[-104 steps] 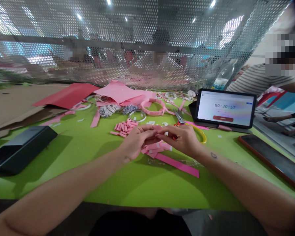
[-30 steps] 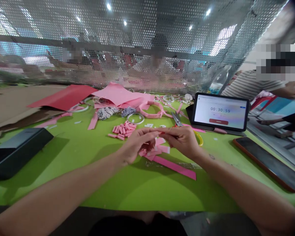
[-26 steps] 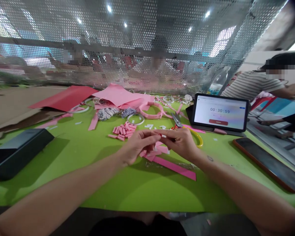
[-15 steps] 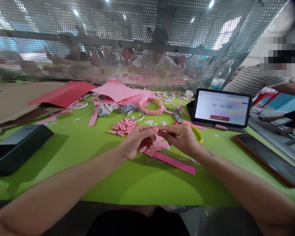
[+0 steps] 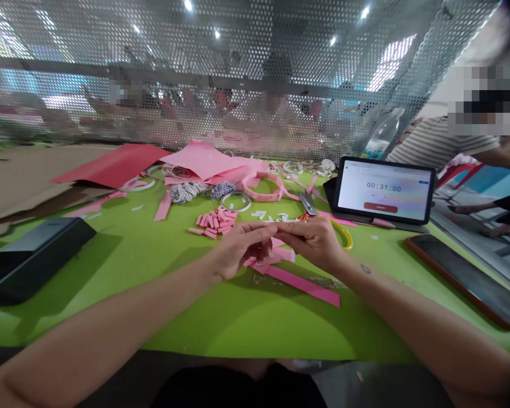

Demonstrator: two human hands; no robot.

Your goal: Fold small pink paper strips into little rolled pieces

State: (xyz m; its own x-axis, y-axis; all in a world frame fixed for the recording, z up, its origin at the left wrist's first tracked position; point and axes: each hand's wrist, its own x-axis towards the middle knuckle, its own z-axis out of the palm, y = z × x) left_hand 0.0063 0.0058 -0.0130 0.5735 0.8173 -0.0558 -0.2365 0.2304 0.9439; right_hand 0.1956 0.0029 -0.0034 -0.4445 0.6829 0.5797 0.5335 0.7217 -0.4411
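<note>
My left hand (image 5: 247,241) and my right hand (image 5: 313,237) meet above the green table, thumbs and forefingers pinched tip to tip. Whatever sits between the fingertips is too small and covered to make out. Under and between the hands lie short pink paper strips (image 5: 284,256). A longer, darker pink strip (image 5: 308,287) runs from them toward the lower right. Just beyond my left hand is a pile of small pink paper rolls (image 5: 216,220). Scissors (image 5: 308,204) lie open behind my right hand, near a yellow ring-shaped thing (image 5: 347,235).
A tablet (image 5: 385,190) showing a timer stands at the right, with a phone (image 5: 467,277) in front. At left lies a dark box-like device (image 5: 34,258). Pink sheets (image 5: 204,161), twine bundles (image 5: 187,192), a white ring (image 5: 224,205) and a pink ring (image 5: 266,198) lie toward the mesh screen.
The fingertips have shifted very slightly against each other, still pinched together. The whole view has tilted a little, and the timer has gone from 00:30:59 to 00:31:00.
</note>
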